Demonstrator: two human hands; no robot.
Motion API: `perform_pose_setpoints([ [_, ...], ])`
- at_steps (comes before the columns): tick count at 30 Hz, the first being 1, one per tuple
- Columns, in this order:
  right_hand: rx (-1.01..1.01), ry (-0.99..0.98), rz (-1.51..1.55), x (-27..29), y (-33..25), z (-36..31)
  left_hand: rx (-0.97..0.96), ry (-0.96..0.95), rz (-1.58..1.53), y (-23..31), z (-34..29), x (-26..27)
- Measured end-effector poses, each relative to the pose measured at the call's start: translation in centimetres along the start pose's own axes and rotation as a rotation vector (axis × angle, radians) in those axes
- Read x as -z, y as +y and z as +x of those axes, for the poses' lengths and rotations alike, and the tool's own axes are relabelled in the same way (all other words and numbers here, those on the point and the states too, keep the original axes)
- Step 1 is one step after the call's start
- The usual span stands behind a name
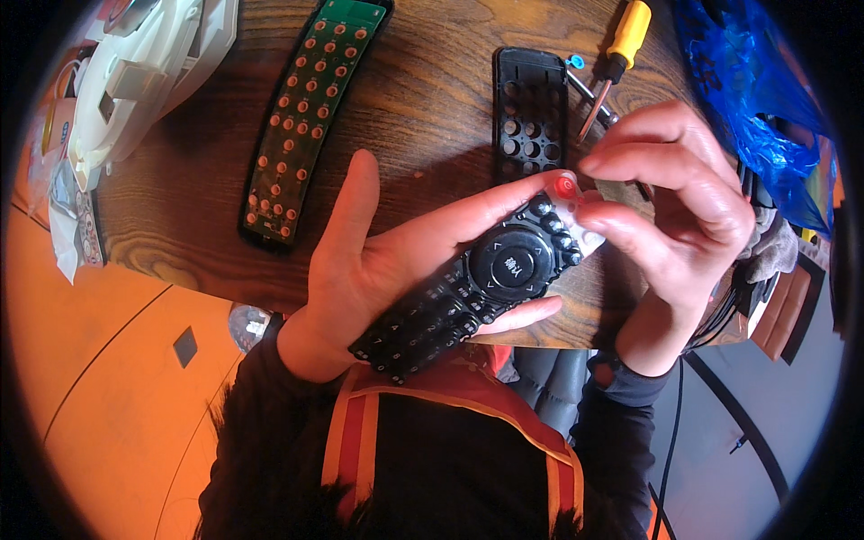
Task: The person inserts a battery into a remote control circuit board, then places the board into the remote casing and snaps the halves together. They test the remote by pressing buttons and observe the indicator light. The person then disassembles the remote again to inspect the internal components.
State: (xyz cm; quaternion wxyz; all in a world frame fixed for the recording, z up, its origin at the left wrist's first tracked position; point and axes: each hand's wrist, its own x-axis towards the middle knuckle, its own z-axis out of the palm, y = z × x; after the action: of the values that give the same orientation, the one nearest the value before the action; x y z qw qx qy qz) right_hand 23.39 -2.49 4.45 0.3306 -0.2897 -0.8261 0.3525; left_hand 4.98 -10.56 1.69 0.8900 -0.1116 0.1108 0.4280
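Note:
A black rubber remote-control keypad (423, 310) with a round centre pad and a red button lies slantwise across my left hand (346, 279). The palm and fingers bear it from below, while the thumb stands out to the side. Beside the red button, the curled fingers and thumb of my right hand (679, 193) close in a pinch at the keypad's translucent end. Just beyond the hands lies a black remote shell (531, 112) full of round holes. To the left, a green circuit board (310, 103) with rows of copper-coloured contacts sits in a dark half-shell.
A yellow-handled screwdriver (621, 54) lies at the far right, near a blue plastic bag (756, 99). White plastic housings (148, 76) crowd the far left of the wooden table (423, 108). Dark cables (720, 310) hang over its right edge, by a grey cloth (769, 247).

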Motion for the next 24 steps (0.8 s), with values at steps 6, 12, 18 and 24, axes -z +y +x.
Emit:
perform_pose_setpoints([
  [6, -0.061, -0.04, 0.011, -0.6, -0.21, 0.05, -0.022, -0.021, 0.073, -0.11, 0.13, 0.25],
  [12, -0.104, -0.099, 0.073, -0.23, -0.11, -0.07, -0.017, -0.026, 0.083, -0.14, 0.01, 0.26],
  [18, -0.11, -0.061, 0.132, -0.07, -0.45, 0.0, -0.015, -0.075, 0.074, -0.12, 0.12, 0.39],
  [24, -0.072, -0.043, 0.026, -0.01, -0.12, -0.2, 0.0, -0.029, 0.089, -0.03, 0.16, 0.18],
])
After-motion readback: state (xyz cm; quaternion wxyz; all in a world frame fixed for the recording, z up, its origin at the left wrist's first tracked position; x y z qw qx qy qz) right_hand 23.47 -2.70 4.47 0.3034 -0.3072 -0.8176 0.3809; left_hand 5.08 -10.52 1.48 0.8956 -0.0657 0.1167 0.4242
